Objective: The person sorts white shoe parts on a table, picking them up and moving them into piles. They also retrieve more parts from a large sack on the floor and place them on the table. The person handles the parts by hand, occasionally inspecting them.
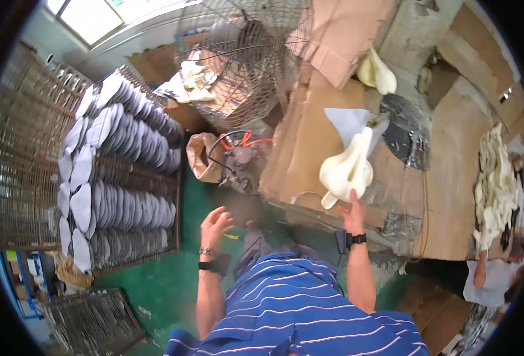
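Observation:
A cream foam bicycle saddle [340, 171] lies on the cardboard-covered table, its narrow nose pointing away from me and its wide end toward me. My right hand [352, 215] reaches to that wide end, fingers stretched out and fingertips at its edge; I cannot tell how firmly they touch. Under the nose lies a pale sheet [346, 123]. My left hand [216, 228] hovers off the table's left side, empty, with loosely bent fingers apart. Farther back rests another cream saddle [378, 72], next to a dark round plate [401, 127].
To the left, a wire rack [30, 148] stands by rows of grey saddle-shaped pads [125, 139]. A big wire cage [244, 65], a paper bag [202, 157] and a metal device with hoses [242, 160] stand beyond. Cream scraps [492, 184] and another person's hand [480, 270] are at right.

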Demonstrator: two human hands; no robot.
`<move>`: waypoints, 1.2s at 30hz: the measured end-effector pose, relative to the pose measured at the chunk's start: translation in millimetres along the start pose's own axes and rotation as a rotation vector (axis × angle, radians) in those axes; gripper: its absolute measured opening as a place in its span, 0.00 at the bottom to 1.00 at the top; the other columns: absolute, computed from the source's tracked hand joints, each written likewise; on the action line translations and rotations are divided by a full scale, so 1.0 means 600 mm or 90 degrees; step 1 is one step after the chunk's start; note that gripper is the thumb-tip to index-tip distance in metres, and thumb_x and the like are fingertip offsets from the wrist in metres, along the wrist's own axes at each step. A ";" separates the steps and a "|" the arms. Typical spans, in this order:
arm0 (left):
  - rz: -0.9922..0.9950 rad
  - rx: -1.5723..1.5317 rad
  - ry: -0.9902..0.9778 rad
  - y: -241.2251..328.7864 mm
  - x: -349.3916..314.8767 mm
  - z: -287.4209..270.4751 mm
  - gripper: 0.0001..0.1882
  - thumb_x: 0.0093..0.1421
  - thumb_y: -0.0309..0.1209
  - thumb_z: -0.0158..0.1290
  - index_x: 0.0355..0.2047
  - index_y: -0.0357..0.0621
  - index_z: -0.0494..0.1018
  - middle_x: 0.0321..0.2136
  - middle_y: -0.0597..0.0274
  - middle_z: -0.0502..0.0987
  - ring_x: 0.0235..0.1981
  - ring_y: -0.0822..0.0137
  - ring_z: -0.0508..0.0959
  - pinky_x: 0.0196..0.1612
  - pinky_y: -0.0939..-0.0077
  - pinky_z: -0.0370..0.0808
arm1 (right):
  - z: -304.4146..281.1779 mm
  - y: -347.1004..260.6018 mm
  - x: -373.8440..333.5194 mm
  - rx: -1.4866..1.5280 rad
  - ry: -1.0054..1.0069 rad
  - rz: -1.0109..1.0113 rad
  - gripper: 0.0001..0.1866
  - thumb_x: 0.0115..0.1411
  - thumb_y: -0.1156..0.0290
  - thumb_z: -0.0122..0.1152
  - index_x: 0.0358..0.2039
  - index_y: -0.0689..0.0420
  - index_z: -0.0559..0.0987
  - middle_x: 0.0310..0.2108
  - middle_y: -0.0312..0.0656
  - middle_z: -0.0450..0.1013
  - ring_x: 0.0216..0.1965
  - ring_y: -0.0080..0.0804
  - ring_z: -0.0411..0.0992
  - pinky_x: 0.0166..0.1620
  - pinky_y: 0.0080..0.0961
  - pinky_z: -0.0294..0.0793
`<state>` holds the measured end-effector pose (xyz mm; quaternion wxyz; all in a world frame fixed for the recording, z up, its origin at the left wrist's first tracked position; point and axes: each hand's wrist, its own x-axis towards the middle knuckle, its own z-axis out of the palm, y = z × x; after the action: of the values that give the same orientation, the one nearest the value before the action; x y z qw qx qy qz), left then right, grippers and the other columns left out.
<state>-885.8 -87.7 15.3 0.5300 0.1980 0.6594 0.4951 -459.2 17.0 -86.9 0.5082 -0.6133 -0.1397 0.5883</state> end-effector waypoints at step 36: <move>-0.015 0.019 -0.019 -0.002 -0.010 0.021 0.22 0.65 0.34 0.59 0.55 0.35 0.72 0.44 0.54 0.80 0.41 0.63 0.82 0.44 0.69 0.82 | 0.033 -0.022 0.077 0.191 -0.055 -0.032 0.31 0.62 0.65 0.69 0.62 0.58 0.69 0.55 0.41 0.73 0.54 0.36 0.74 0.52 0.40 0.79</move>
<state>-872.3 -87.4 17.7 0.5425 0.2053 0.6612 0.4758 -458.4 67.2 -99.3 0.6018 -0.5012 -0.0872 0.6157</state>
